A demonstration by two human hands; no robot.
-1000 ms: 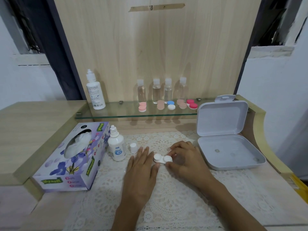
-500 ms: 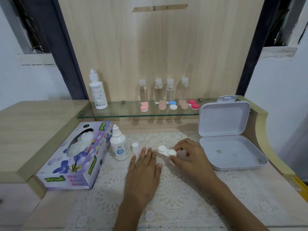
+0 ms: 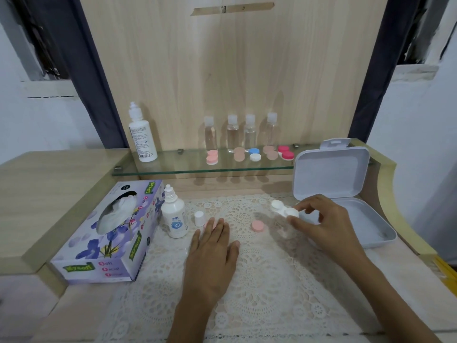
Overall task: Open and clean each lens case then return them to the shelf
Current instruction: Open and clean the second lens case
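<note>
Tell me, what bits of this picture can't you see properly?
All in the head view:
- White lens case: its near end is covered by the right hand, which pinches it.
- Grey box: the same hand hides the near-left corner of its tray.
- Tall white bottle: the label print is too small to read.
- Yellow thing: cut off by the right edge, so I cannot tell what it is.

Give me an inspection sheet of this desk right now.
Surface: white lace cloth over a wooden desk.
Job's things: white twin-cup lens case beside the open white plastic box; pink round cap loose on the cloth; coloured cases on the glass shelf.
Clutter: floral tissue box, small white dropper bottle.
Hands: left hand flat on the cloth; right hand pinches the white case.
Cables: nothing seen.
Surroundings: wooden back panel.
</note>
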